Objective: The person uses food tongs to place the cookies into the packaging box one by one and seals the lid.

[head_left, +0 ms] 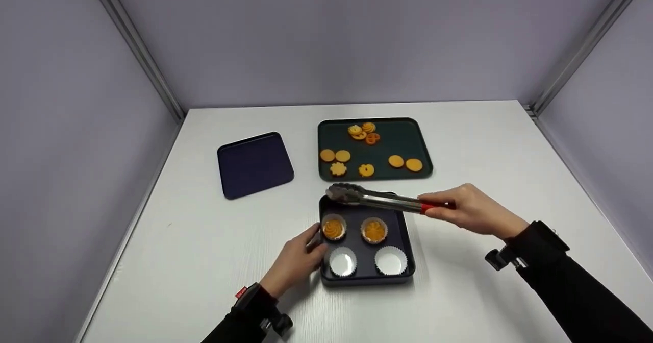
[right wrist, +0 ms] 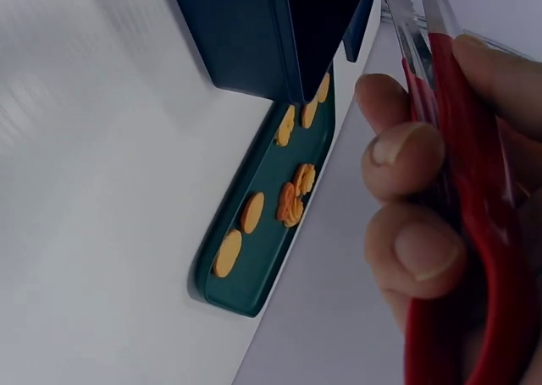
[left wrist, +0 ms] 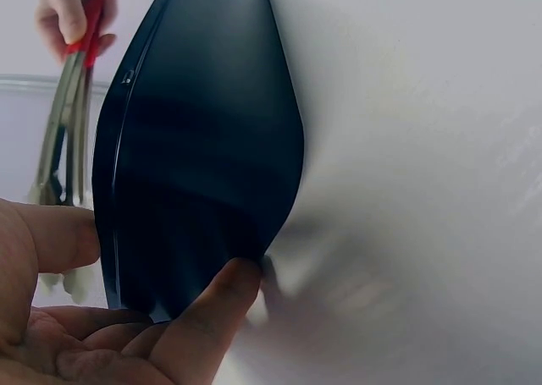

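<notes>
My right hand (head_left: pixel 472 213) grips red-handled metal tongs (head_left: pixel 385 201) by the handles. The scalloped tong tips hang over the far left corner of a deep dark blue tin (head_left: pixel 357 253); whether anything is between them I cannot tell. My left hand (head_left: pixel 293 261) holds the tin's left side, thumb at the rim and a finger against the outer wall (left wrist: pixel 203 156). Inside the tin, the two far paper cups hold a swirled cookie (head_left: pixel 333 229) and a flower-patterned cookie (head_left: pixel 374 231). The two near cups (head_left: pixel 342 262) are white and show no cookie.
Beyond the tin lies a green tray (head_left: pixel 393 141) with round cookies (head_left: pixel 396 161), flower-shaped cookies (head_left: pixel 337 169), a pretzel-shaped one (head_left: pixel 373 138) and a small pile. A flat dark blue tray (head_left: pixel 255 165) lies at the left. Panels enclose the white table (head_left: pixel 178 241).
</notes>
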Demonstrator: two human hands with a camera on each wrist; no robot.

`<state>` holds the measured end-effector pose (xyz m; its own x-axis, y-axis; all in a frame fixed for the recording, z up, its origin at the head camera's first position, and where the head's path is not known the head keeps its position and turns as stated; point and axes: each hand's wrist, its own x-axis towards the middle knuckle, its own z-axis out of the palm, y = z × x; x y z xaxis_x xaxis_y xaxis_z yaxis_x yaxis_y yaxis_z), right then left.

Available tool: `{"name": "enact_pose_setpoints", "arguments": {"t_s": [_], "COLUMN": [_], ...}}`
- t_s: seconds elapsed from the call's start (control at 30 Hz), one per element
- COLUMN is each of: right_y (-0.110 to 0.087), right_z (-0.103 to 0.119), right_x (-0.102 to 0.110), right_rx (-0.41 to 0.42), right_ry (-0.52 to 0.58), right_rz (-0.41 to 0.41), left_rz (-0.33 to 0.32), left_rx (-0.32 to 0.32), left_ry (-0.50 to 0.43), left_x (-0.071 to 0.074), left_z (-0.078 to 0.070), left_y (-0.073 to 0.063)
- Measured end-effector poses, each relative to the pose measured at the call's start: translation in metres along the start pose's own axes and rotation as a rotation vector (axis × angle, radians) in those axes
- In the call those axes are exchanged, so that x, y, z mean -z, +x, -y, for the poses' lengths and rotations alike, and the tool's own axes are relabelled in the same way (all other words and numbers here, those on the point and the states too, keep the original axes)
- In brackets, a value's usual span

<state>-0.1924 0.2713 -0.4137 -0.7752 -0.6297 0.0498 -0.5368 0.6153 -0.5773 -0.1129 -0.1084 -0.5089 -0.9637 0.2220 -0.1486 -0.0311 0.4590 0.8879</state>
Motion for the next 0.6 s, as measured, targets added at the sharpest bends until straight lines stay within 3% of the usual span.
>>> {"name": "enact_pose_setpoints", "arguments": {"t_s": [0.17,0.37,0.6], "right_y": [-0.003,-0.005,-0.001], "right_z": [-0.006,-0.012,-0.017], "right_x": [0.004,0.007,0.012], "right_rx": [-0.013,-0.088,-0.094], "right_ry": [-0.012,-0.034,-0.17], "right_rz": [-0.087,-0.177,-0.256], "left_rz": [-0.002,0.005,0.007], "left_rx": [-0.004,-0.005,-0.008], "left_ry": [0.01,0.001,-0.04], "left_x": [0.0,-0.001,0.0], "left_z": [0.001,0.001,0.0], "left_y": [0.001,0.001,-0.001]}}
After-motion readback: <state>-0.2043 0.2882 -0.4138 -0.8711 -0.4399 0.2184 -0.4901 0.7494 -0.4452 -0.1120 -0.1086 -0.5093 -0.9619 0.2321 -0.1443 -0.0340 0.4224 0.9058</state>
